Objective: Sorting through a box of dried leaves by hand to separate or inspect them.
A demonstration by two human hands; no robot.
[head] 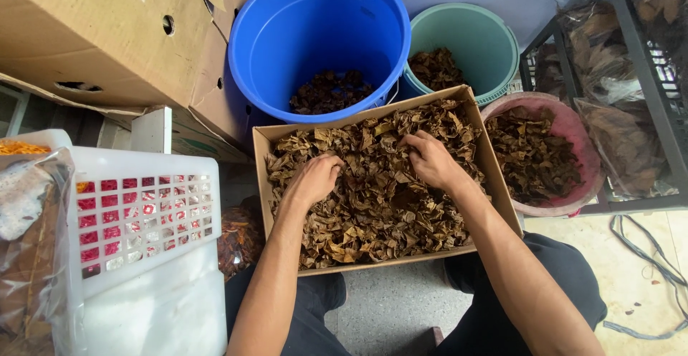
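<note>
Closest to you, your knees frame a shallow cardboard box (494,177) resting on the speckled floor (390,306), and it is still heaped edge to edge with dried brown leaves (380,205). Judging by that full layer, most of the sorting looks to be ahead of you; no part of the box bottom shows through.

Your left hand (313,179) lies palm down on the leaves toward the box's left side, its fingers curled down into the pile, so you cannot tell from here whether they pinch a leaf or only rake through. Your right hand (430,159) sits a little farther up and to the right, its fingers (407,142) bent and closed loosely among the leaves at the upper middle of the box. The leaves are directly under and around both sets of fingers, touching them.

At your left stands a white plastic basket (143,220) with red pieces inside, and a clear bag (32,248) against it.

Beyond the box, a pink basin (584,152) at the right holds a fair layer of leaves. Farther back, a blue bucket (315,34) has a small dark heap at its bottom, and a green bucket (473,41) beside it a small heap too. So some has been sorted out, though little against what remains. A large carton (107,34) fills the far left.
</note>
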